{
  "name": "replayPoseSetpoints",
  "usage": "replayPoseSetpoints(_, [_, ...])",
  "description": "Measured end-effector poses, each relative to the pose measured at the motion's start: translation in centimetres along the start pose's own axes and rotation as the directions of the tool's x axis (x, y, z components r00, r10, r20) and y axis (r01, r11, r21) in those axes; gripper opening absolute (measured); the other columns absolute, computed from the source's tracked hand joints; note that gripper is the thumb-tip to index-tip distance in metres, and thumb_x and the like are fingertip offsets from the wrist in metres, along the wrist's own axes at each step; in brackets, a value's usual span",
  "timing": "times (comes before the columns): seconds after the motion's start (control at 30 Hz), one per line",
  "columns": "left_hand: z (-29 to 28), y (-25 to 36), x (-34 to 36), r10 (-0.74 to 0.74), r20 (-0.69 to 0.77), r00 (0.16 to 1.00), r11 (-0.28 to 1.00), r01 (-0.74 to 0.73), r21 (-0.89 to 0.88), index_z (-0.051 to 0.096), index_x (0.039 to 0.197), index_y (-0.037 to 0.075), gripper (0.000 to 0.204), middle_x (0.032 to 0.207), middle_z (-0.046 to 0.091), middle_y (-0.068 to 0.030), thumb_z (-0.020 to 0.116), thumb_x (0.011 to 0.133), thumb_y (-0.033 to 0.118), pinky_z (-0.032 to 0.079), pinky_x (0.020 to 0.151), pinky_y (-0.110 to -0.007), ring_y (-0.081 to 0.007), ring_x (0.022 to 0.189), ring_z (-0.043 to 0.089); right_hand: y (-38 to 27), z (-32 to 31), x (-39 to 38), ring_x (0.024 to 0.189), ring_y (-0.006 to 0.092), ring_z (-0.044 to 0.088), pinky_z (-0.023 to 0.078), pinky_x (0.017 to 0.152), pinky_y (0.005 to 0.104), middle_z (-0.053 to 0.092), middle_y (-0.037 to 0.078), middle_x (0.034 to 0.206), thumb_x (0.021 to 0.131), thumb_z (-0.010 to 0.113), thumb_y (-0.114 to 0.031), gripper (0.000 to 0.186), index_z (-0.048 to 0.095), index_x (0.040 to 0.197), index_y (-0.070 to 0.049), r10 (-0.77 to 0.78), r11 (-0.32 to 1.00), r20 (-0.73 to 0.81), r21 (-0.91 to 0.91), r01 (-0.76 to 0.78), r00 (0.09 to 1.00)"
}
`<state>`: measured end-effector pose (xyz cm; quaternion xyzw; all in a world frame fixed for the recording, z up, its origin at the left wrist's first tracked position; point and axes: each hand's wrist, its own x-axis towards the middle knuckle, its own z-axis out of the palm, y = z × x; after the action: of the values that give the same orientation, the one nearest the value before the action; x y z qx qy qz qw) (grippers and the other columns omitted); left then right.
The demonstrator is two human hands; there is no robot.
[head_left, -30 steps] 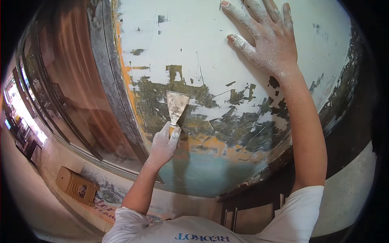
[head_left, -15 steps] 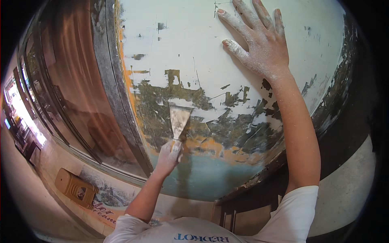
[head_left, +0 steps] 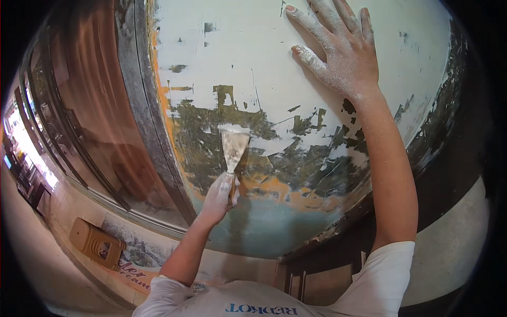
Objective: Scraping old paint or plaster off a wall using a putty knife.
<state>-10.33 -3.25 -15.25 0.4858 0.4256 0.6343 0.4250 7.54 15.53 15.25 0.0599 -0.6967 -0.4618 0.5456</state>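
My left hand [head_left: 221, 196] is closed around the handle of a putty knife [head_left: 234, 148], whose wide blade points up the wall. The blade's edge meets the wall [head_left: 248, 47] where white coating borders a dark, scraped band. White dust coats the blade and both hands. Higher up and to the right, my right hand [head_left: 346, 58] lies flat on the white part with its fingers spread and nothing held. Below the dark band [head_left: 203, 142] run orange patches, then a blue-green painted strip [head_left: 259, 227].
A grey frame [head_left: 140, 79] and a glass panel with brown curtains [head_left: 90, 68] stand left of the wall. On the floor at lower left is a brown plastic stool [head_left: 97, 243] beside a printed mat [head_left: 137, 251]. Dark wooden furniture [head_left: 317, 288] stands below right.
My left hand and the putty knife have moved slightly up the wall. A white patch now shows at the blade's edge. My right hand stays about where it was.
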Motion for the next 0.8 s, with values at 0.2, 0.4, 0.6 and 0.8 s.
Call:
replayPoseSetpoints(0.2, [0.4, 0.4, -0.8, -0.07, -0.028, 0.997, 0.998, 0.07, -0.003, 0.052, 0.096, 0.01, 0.039, 0.059, 0.046, 0.0015, 0.041, 0.098, 0.047, 0.029, 0.044, -0.022, -0.0064, 0.049, 0.039, -0.7, -0.8, 0.3, 0.143, 0.0318, 0.013, 0.008, 0.114, 0.0581, 0.024, 0.005, 0.153, 0.085, 0.051, -0.053, 0.061, 0.039, 0.14, -0.032, 0.01, 0.98, 0.008, 0.196, -0.012, 1.0])
replayPoseSetpoints(0.4, [0.9, 0.9, -0.3, -0.039, -0.006, 0.999, 0.999, 0.039, -0.02, 0.052, 0.099, 0.009, 0.039, 0.06, 0.047, 0.0006, 0.04, 0.099, 0.046, 0.03, 0.044, -0.023, -0.0075, 0.05, 0.041, -0.9, -1.6, 0.4, 0.143, 0.0318, 0.014, 0.007, 0.114, 0.0581, 0.025, 0.006, 0.153, 0.085, 0.051, -0.053, 0.059, 0.042, 0.139, -0.031, 0.026, 0.97, 0.065, 0.239, -0.041, 0.998])
replayPoseSetpoints(0.6, [1.2, -0.6, -0.1, 0.019, -0.049, 0.999, 0.996, -0.014, 0.09, 0.051, 0.097, 0.008, 0.039, 0.061, 0.046, 0.0008, 0.039, 0.1, 0.044, 0.031, 0.046, -0.024, -0.0078, 0.051, 0.042, -0.7, -0.9, 0.1, 0.143, 0.0308, 0.014, 0.007, 0.114, 0.0577, 0.025, 0.005, 0.153, 0.085, 0.051, -0.053, 0.059, 0.043, 0.138, -0.031, 0.038, 0.982, 0.028, 0.185, -0.042, 0.999])
replayPoseSetpoints(0.8, [1.7, -0.1, -0.5, 0.023, -0.064, 0.998, 0.998, -0.02, 0.06, 0.051, 0.096, 0.008, 0.04, 0.061, 0.046, 0.0006, 0.038, 0.099, 0.045, 0.032, 0.046, -0.025, -0.0081, 0.052, 0.042, -1.0, -1.6, 0.1, 0.143, 0.0302, 0.015, 0.008, 0.115, 0.0571, 0.026, 0.004, 0.152, 0.085, 0.05, -0.054, 0.058, 0.043, 0.138, -0.032, 0.046, 0.977, 0.036, 0.206, -0.053, 0.998])
